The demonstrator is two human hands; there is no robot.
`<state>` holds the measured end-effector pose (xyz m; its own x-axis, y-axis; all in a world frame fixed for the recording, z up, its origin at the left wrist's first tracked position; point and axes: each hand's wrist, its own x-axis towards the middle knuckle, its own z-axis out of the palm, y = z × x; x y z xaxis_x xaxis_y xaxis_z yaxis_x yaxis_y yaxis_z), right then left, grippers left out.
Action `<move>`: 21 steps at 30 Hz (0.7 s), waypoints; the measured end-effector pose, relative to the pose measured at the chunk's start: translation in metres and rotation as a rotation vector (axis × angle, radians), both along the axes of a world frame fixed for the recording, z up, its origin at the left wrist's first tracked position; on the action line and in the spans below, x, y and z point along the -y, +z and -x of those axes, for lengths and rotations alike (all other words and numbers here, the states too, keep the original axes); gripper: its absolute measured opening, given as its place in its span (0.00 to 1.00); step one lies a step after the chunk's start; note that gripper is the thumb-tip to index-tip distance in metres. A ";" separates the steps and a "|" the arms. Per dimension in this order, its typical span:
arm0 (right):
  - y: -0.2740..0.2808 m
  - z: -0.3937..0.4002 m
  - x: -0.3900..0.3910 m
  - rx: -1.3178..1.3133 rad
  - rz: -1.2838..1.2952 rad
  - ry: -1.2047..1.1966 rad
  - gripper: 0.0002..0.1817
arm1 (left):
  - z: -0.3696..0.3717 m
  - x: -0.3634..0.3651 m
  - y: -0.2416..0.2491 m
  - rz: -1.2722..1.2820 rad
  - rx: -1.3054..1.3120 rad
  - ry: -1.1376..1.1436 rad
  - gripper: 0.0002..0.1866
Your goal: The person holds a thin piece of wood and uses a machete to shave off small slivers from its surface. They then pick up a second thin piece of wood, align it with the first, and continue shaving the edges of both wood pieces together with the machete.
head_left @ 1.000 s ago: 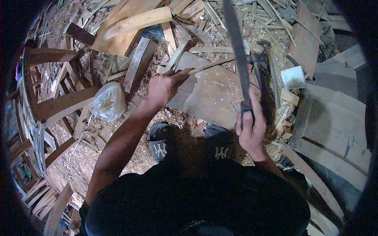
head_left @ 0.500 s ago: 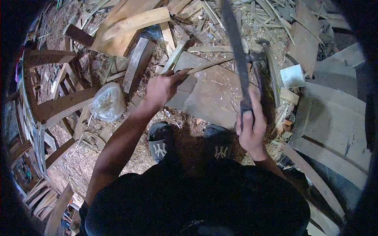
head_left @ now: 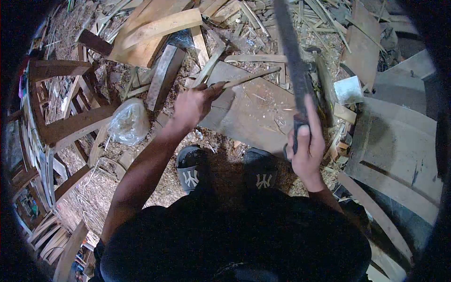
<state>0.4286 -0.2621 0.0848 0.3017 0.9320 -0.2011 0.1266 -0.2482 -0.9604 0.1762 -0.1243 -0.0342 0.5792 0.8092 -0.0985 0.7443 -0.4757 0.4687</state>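
My left hand point(head_left: 193, 105) is closed around one end of a thin wooden stick point(head_left: 253, 77). The stick points right, above a flat wooden board point(head_left: 256, 110) on the ground. In my right hand point(head_left: 307, 152) is the dark handle of a machete point(head_left: 293, 51), gripped with the index finger stretched along it. Its long dark blade points away from me and passes out of the top of the view. The blade is to the right of the stick's free end, apart from it. Part of the handle is hidden by my fingers.
A clear plastic bag point(head_left: 128, 122) lies left of my left arm. A thick wooden block point(head_left: 165, 77) and a curved plank point(head_left: 162, 26) lie beyond it. To the right are a white box point(head_left: 348, 90) and a large panel point(head_left: 399, 155). Sandals point(head_left: 190, 176) are on my feet.
My right hand has moved right and slightly toward me with the machete. The blade has swung clear of the stick, whose free end now shows. My left hand has barely moved.
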 end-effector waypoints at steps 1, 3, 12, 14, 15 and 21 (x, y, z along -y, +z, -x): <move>-0.010 -0.005 0.009 0.000 -0.067 0.035 0.27 | 0.000 0.001 -0.001 -0.002 0.000 0.003 0.26; -0.039 -0.010 0.020 0.001 -0.135 0.069 0.26 | 0.000 0.002 0.002 0.022 -0.010 0.002 0.26; -0.002 0.002 -0.006 -0.077 0.562 0.079 0.23 | -0.001 0.002 0.007 0.027 0.015 0.014 0.23; 0.001 0.005 -0.002 -0.050 0.241 0.029 0.25 | -0.001 0.003 0.008 0.038 -0.036 0.006 0.23; 0.000 0.004 -0.002 -0.009 0.104 0.020 0.26 | -0.001 0.003 0.007 0.037 -0.025 0.011 0.23; -0.032 -0.005 0.006 0.705 0.258 0.497 0.26 | 0.001 0.007 0.006 0.035 0.001 0.009 0.24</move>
